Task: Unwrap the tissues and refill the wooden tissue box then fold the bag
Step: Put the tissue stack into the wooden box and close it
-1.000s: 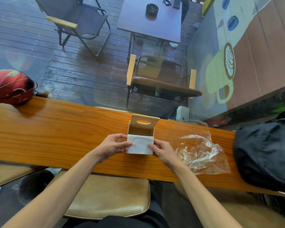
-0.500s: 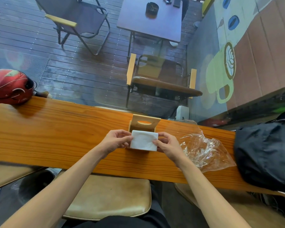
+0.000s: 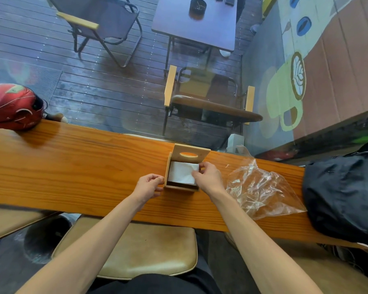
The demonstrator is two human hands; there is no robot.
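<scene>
A small wooden tissue box point(image 3: 180, 187) stands on the long wooden counter point(image 3: 72, 166), its slotted lid point(image 3: 189, 152) tipped up at the back. A white stack of tissues point(image 3: 182, 172) lies inside the box. My right hand point(image 3: 207, 177) pinches the stack's right far corner. My left hand point(image 3: 150, 185) rests curled against the box's left wall, holding nothing I can see. The clear plastic bag point(image 3: 261, 189) lies crumpled on the counter to the right of the box.
A red helmet point(image 3: 13, 107) sits at the counter's far left. A black bag point(image 3: 344, 196) covers the right end, touching the plastic bag. A padded stool point(image 3: 140, 251) is below me. Beyond the counter, glass shows chairs and a table on a deck.
The tissue stack has gone from held in front of the box down into it. My left hand has let go and moved to the box's left side.
</scene>
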